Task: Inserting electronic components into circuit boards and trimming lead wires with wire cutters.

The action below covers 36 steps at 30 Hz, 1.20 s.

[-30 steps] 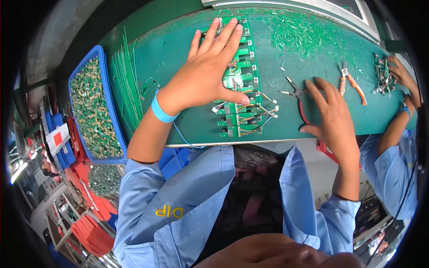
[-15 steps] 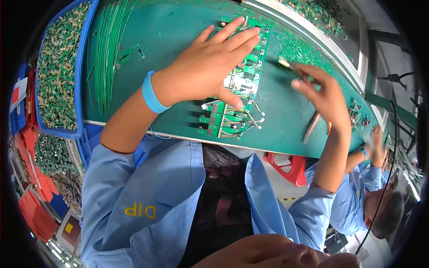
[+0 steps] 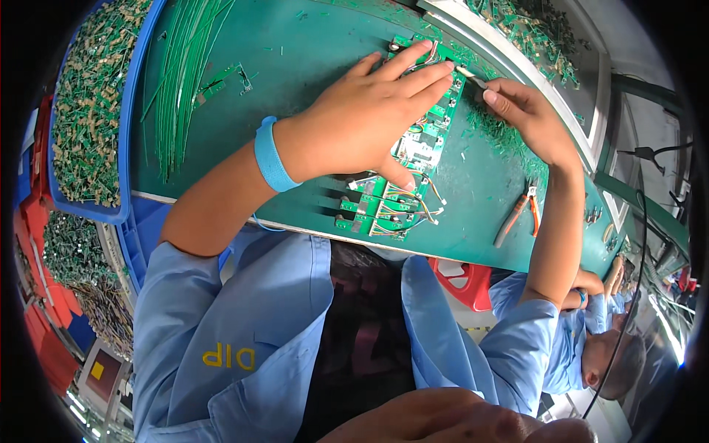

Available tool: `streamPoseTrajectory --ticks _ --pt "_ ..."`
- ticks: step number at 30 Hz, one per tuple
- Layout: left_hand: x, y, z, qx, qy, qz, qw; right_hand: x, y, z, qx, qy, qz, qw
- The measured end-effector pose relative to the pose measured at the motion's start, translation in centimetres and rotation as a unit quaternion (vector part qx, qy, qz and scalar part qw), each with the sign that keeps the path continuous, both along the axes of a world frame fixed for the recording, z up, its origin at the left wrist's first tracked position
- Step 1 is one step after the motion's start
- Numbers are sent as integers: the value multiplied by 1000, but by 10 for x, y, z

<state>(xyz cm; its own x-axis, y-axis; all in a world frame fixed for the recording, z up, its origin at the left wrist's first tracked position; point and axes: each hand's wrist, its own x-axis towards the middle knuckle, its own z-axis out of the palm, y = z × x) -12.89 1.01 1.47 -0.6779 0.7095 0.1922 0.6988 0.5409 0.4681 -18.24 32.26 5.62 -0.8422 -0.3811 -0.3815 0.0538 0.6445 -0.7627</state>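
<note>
My left hand (image 3: 362,122) lies spread over a green panel of circuit boards (image 3: 365,209), fingers apart and palm down. Thin coloured wires with small white connectors (image 3: 436,215) lie across the panel's near end. In my right hand (image 3: 530,122) is a slim tool with a pale shaft (image 3: 471,77), gripped between thumb and fingers. Its tip meets the panel's far right edge, close to my left fingertips; whether it touches is hard to tell. Part of the panel is hidden under my left hand.
Orange-handled cutters (image 3: 510,224) lie on the green mat (image 3: 295,210) at right. Green scraps (image 3: 491,129) are heaped beyond the panel. Long green strips (image 3: 177,96) lie at left, beside a blue bin (image 3: 127,148) of small parts. A co-worker (image 3: 569,354) sits at right.
My right hand has moved away from me, bringing the tool tip to the panel's edge. The cutters now show fully. My left hand stays spread on the panel.
</note>
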Motion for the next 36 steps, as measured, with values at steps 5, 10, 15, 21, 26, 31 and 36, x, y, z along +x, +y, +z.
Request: streamPoseTrajectory --ticks 5,10,15,21,26,31,36 --pt "1 1 0 4 -4 5 1000 -10 -1 5 41 -14 32 999" --pt "2 1 2 -4 -8 4 1000 -7 2 4 36 -15 45 998" --pt "2 2 1 3 -7 2 1000 -5 -6 11 16 -74 20 997" --pt "1 1 -2 4 16 -5 1000 3 -27 33 154 -45 13 987" --pt "3 0 -5 3 18 -9 1000 15 -45 52 312 42 35 949" --pt "-5 0 -6 15 30 -17 999 31 -6 49 228 26 -16 973" --pt "1 1 -8 -3 28 -13 1000 54 -5 16 48 -57 8 997"
